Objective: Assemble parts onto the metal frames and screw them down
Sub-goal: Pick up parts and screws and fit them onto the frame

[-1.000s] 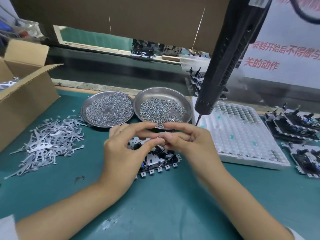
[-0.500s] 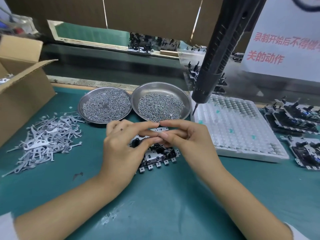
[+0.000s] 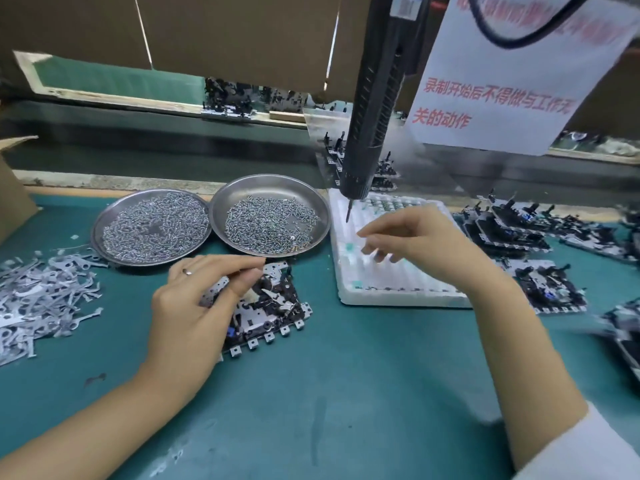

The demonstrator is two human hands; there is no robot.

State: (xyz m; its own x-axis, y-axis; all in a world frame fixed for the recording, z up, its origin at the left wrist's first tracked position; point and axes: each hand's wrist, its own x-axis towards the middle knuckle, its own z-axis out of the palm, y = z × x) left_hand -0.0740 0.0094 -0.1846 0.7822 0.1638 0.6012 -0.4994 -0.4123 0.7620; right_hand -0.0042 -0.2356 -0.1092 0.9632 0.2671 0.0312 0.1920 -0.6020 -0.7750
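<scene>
A metal frame [image 3: 273, 306] fitted with black parts lies flat on the green mat at the centre. My left hand [image 3: 194, 306] hovers over its left half, thumb and forefinger pinched on something tiny that I can barely see. My right hand [image 3: 422, 244] is blurred above the white foam tray [image 3: 398, 292], fingers loosely curled, nothing visible in them. An electric screwdriver [image 3: 374, 116] hangs bit-down over the tray's far left corner, with neither hand on it. Two steel dishes, one on the left [image 3: 104, 220] and one on the right [image 3: 270, 183], hold several small screws.
A heap of grey stamped metal levers [image 3: 41, 299] lies at the left, with a cardboard box [image 3: 14, 202] behind it. Several assembled frames [image 3: 512, 230] are stacked at the right. A paper sign [image 3: 502, 81] hangs at the upper right beside the screwdriver. Bare green mat stretches in front.
My hands have parted. The right hand moved right and up, over the white tray. The left hand stayed over the frame and still pinches.
</scene>
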